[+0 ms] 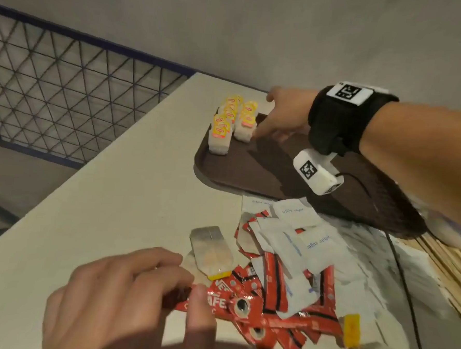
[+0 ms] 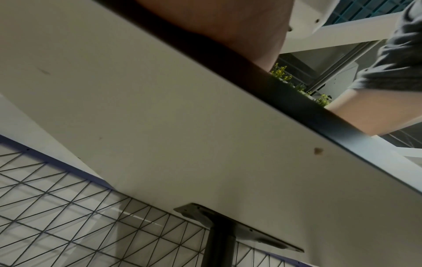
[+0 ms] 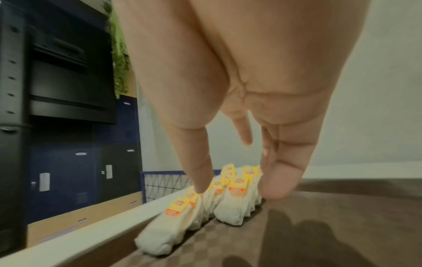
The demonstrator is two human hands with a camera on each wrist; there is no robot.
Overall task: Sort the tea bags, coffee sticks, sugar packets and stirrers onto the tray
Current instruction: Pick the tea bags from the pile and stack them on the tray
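Up at the far corner of the brown tray point(image 1: 264, 173), the right hand point(image 1: 284, 115) reaches over the rows of tea bags point(image 1: 234, 123) with its fingers straight and spread, holding nothing. From the right wrist view the thumb tip point(image 3: 198, 187) comes down right at the yellow tag of the nearer row point(image 3: 182, 222), while the other fingertips point(image 3: 278, 187) sit just beside the second row point(image 3: 237, 207), close to the tray's textured floor point(image 3: 319, 234); whether any tip actually touches a bag cannot be told. The bags stand in two rows along the tray's left edge.

Nearer the person, the left hand point(image 1: 124, 297) has its grip closed on a red coffee stick point(image 1: 216, 301), thumb on top and fingers curled beneath one end. That stick belongs to a loose heap of red coffee sticks point(image 1: 291, 313) on the pale bench point(image 1: 114, 207), mixed with white sugar packets point(image 1: 292, 240) that lie between the heap and the tray's near edge. One stray tea bag point(image 1: 211, 250) lies flat on the bench just beyond the left hand's fingers, and another yellow tag point(image 1: 351, 330) shows at the heap's right end. Wooden stirrers point(image 1: 445, 265) lie at the right edge, beside the tray. The left wrist view shows only the bench's underside point(image 2: 160, 117) and its leg.
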